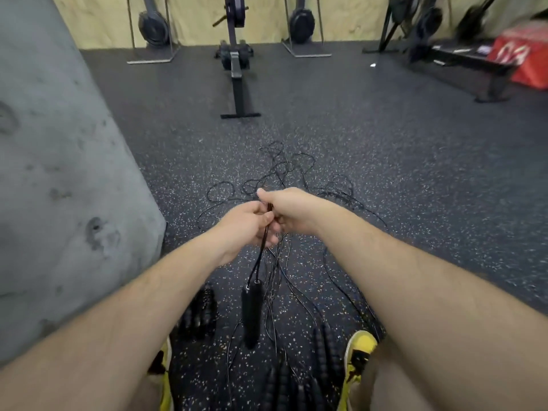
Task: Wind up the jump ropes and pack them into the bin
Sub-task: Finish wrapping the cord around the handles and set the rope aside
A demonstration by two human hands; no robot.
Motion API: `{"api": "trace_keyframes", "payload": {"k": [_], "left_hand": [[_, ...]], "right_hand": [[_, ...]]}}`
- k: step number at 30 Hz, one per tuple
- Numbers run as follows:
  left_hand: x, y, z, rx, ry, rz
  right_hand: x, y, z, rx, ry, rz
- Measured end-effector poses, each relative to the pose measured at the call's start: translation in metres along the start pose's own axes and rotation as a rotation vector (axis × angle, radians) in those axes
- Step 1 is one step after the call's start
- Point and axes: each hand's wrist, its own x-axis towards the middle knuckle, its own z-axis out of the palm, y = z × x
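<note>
Both hands meet at mid-frame over a tangle of thin black jump ropes (pixel 284 173) spread on the speckled floor. My left hand (pixel 247 225) grips the doubled cord of one rope, and its two black handles (pixel 251 314) hang below, blurred. My right hand (pixel 289 210) pinches the same cord just above the left hand's grip. More black ribbed handles lie on the floor: one group (pixel 199 314) left of my legs and another group (pixel 292 381) between my feet. No bin is in view.
A grey concrete pillar (pixel 59 173) fills the left side. A rowing machine (pixel 237 69) stands straight ahead, others are stored upright along the back wall. A red box (pixel 525 57) and a black bench (pixel 474 63) sit at the far right. My yellow shoes (pixel 358 360) frame the bottom.
</note>
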Motion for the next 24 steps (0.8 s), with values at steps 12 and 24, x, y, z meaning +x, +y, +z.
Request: {"api": "trace_keyframes", "payload": {"k": [12,24], "left_hand": [[0.008,0.006,-0.022,-0.306,-0.023,-0.017],[0.029,0.024,-0.04,-0.263,0.179,0.171]], "right_hand": [[0.002,-0.02,-0.007,0.318,0.07,-0.298],[-0.027,-0.01,0.016,-0.201,-0.059,-0.274]]}}
